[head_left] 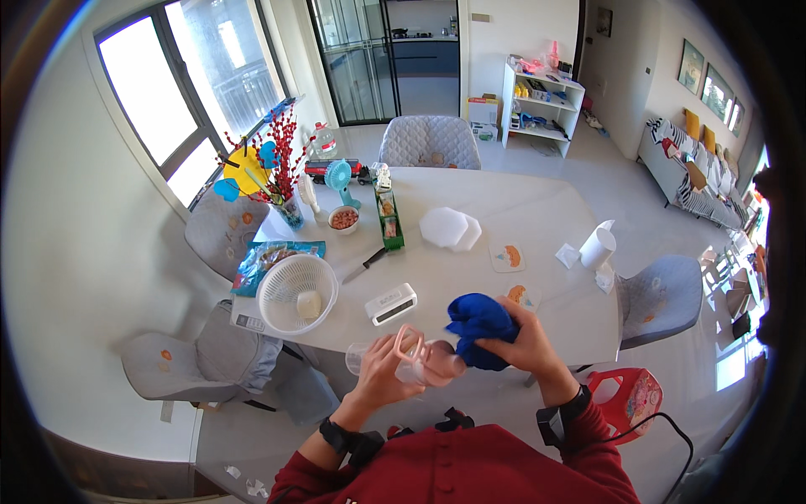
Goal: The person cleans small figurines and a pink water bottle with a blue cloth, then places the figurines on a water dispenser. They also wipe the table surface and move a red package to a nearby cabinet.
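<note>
The left hand [384, 374] was wrapped tight around a pink and clear cup [438, 361] with a pink loop handle, and the cup lay on its side in the air by the near edge of the white worktop [537, 202]. The right hand [527, 340] was clamped on a bunched-up blue cloth [480, 329], right by the pink end of the cup; whether the two touched was hard to tell. On the worktop, a white box [391, 304] with a dark strip on its front had small marks on top, too tiny to read. A shiny blue bag [252, 273] had colored patterns on it, but no words could be made out. It lay next to a white basket [332, 294] with a pale block [309, 304] in it. Two square cards had orange pictures: one card [506, 257] lay farther back, and the other card [519, 296] was partly behind the right hand. A knife [364, 265] lay near a long green box [389, 220]. On the floor, to the right, a red tub [646, 395] had a bright picture on its side.
</note>
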The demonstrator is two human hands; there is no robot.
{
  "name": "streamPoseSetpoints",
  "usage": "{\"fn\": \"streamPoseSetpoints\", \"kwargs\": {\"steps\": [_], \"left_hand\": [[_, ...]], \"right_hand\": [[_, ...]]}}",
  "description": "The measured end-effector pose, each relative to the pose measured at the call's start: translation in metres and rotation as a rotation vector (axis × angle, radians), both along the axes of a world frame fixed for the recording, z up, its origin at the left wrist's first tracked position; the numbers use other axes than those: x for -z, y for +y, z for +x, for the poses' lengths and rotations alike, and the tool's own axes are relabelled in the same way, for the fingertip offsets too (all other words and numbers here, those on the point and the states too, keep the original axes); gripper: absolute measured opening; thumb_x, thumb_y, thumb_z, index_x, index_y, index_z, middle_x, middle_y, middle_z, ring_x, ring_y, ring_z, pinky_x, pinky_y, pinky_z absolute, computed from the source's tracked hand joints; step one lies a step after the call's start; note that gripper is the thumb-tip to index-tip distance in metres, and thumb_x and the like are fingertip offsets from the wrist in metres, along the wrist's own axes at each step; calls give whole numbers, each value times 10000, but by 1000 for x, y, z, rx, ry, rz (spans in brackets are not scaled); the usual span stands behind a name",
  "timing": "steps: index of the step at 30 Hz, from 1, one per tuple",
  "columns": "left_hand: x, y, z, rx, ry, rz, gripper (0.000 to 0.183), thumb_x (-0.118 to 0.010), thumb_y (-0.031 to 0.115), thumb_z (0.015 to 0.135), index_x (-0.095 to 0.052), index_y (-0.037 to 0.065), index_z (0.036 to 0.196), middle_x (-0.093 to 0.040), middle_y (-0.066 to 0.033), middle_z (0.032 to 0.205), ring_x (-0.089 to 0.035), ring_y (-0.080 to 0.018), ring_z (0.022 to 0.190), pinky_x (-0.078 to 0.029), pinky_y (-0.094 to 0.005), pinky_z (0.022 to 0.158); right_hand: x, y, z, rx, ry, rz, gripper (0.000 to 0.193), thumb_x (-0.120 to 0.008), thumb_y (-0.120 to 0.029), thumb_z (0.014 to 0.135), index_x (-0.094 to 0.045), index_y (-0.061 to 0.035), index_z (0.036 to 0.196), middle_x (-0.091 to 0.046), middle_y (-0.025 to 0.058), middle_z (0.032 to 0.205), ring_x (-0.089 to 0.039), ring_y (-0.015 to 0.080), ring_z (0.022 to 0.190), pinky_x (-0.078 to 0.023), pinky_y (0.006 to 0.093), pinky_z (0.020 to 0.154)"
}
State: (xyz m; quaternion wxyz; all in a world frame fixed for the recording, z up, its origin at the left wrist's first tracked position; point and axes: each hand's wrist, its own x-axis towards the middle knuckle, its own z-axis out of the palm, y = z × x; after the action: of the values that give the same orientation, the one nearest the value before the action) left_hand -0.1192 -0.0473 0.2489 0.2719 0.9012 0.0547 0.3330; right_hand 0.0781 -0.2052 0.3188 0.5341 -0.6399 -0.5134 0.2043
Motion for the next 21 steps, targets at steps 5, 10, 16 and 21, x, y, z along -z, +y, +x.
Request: {"fn": "streamPoseSetpoints", "kwargs": {"steps": [5, 10, 16, 21], "left_hand": [[3, -3, 8, 5, 79, 90, 794, -786, 188, 456, -539, 86, 1204, -611, -99, 1069, -594, -312, 942, -462, -400, 828], [12, -4, 2, 107, 116, -46, 788, -824, 250, 519, -530, 66, 1226, -606, -131, 1149, -599, -328, 1019, -480, -403, 870], [3, 1, 6, -146, -22, -276, 871, -849, 288, 545, -481, 37, 1294, -590, -185, 1197, -581, -351, 1091, -484, -403, 892], [-3, -13, 23, -334, 3, -114, 766, -799, 236, 605, -498, 54, 1284, -586, -157, 1191, -569, -359, 1082, -485, -417, 872]], "right_hand": [[5, 10, -14, -128, -437, -14, 453, -792, -203, 662, -600, -99, 1059, -606, 84, 1019, -562, 318, 954, -464, 386, 831], [34, 17, 0, -30, -160, -143, 476, -804, -224, 661, -608, -92, 1074, -639, 105, 983, -616, 308, 897, -492, 367, 797], [29, 10, -2, 299, 87, 142, 500, -791, -69, 647, -570, -38, 1094, -637, 151, 1008, -627, 325, 873, -497, 372, 797], [-1, 8, -39, 139, -576, 228, 530, -715, 5, 530, -605, -108, 1036, -633, 24, 1108, -586, 270, 913, -494, 356, 778]]}}
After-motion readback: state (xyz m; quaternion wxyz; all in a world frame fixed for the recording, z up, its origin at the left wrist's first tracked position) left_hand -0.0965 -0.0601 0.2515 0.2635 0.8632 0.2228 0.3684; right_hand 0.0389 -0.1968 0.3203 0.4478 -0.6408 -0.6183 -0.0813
